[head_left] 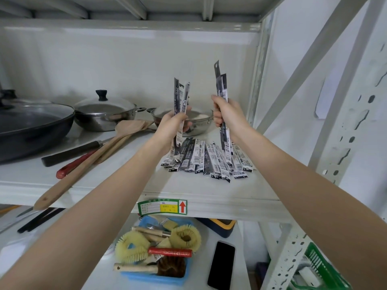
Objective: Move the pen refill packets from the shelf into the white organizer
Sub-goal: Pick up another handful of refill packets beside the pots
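Two bare arms reach up from the bottom of the frame toward a pale metal shelf (104,181) at mid-height. The left hand (172,127), just left of centre, is closed around a few pen refill packets (180,105) held nearly upright — their long axis runs top to bottom, upper ends leaning slightly right. The right hand (227,114), just right of centre, is closed in a fist around a second bunch of packets (222,86), also close to vertical, with the tips reaching higher in the frame and the lower ends hanging below the fist.

Below and between the hands, a loose pile of packets (209,162) lies flat on the shelf, fanned out with their long axes running front to back and the near ends pointing toward the camera.

On the left half of the shelf sit a dark wok (31,126) with a glass lid, a steel pot (104,114) with a black-knobbed lid, and, behind the hands, a steel pan (199,122). Wooden spatulas (90,160) and a red-handled utensil (71,166) lie diagonally across the surface. A green-bordered label (162,206) with a red arrow is stuck to the shelf's front edge.

On the lower shelf — bottom centre of the frame — a blue tray (159,278) holds brushes, with a black phone (221,264) beside it to the right. A green basket (322,266) shows at lower right, past the perforated uprights. The wall behind is white.
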